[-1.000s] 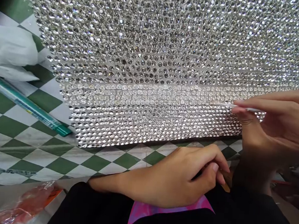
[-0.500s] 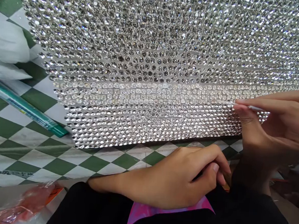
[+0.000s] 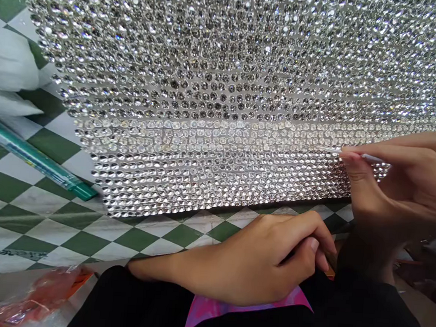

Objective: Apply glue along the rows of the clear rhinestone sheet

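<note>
Head | right hand point(image 3: 406, 191) closed on needle point(image 3: 371, 158), tip left, level, at rhinestone mesh point(image 3: 215, 93) | left hand point(image 3: 256, 261) grip unclear

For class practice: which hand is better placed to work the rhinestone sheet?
Probably the right hand: it pinches a thin white pick, tip over the rhinestone sheet; the left hand curls below the edge.
</note>
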Demonstrator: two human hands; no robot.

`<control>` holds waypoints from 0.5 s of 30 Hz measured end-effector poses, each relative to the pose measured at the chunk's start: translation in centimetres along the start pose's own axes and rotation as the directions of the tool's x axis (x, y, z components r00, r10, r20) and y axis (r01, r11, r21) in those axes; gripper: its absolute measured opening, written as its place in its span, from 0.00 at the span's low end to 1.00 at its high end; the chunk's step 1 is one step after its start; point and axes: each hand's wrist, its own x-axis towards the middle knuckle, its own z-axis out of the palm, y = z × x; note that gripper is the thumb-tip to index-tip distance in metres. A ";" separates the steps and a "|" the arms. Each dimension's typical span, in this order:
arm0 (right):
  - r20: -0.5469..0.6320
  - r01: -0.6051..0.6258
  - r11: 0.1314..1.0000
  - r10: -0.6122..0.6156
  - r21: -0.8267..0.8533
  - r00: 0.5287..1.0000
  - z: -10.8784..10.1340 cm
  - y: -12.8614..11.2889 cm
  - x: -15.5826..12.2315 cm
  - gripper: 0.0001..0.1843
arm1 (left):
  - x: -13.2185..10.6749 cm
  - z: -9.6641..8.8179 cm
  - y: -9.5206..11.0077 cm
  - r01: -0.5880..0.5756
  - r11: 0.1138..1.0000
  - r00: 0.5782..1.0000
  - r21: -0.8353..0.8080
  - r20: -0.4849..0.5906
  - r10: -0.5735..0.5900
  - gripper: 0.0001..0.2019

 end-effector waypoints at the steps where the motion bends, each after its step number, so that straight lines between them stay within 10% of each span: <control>1: 0.023 -0.009 1.000 0.009 -0.008 1.000 0.0 0.0 0.0 0.09 | 0.0 0.0 0.0 0.000 1.000 1.000 -0.001 0.001 0.000 0.10; 15: 0.039 -0.075 0.997 0.076 -0.026 0.996 -0.1 -0.3 -0.2 0.03 | 0.0 0.0 0.0 0.019 1.000 1.000 0.001 -0.008 -0.019 0.10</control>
